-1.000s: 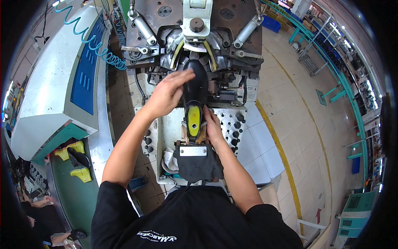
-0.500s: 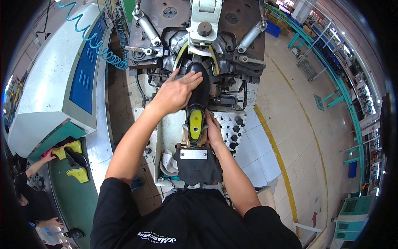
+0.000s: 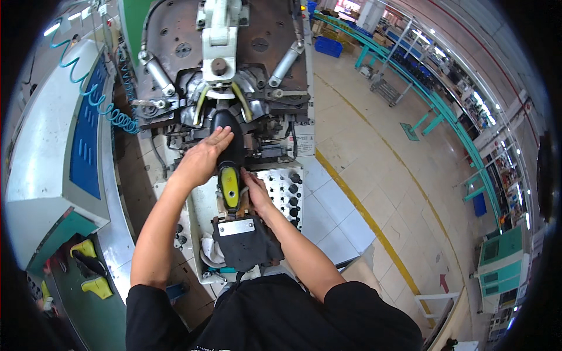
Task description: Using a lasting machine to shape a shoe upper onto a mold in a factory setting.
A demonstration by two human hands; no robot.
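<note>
A black shoe upper (image 3: 236, 147) sits on a yellow last (image 3: 232, 186), its toe pointing away from me into the machine. My left hand (image 3: 201, 161) lies over the front of the upper, fingers stretched out flat across it. At the heel, my right hand (image 3: 257, 194) grips the right side with fingers pressed together; some fingertips are hidden behind the shoe. Just past the toe stand the machine's two curved yellowish bands (image 3: 240, 100) in a metal jaw assembly. Above them hangs a white press head (image 3: 219, 50) with a large bolt.
A panel of black knobs (image 3: 294, 202) is right of the shoe, a black padded flap (image 3: 249, 243) nearer me. At left stands a white-and-blue cabinet (image 3: 44, 140) beside a green surface (image 3: 76, 304) bearing yellow-and-black shoes (image 3: 96, 286). A teal conveyor frame (image 3: 436, 105) runs along the far right.
My view has shifted, so the machine, shoe and both hands appear farther left and lower. Both hands keep their places on the shoe. The co-worker's hands at left no longer show clearly.
</note>
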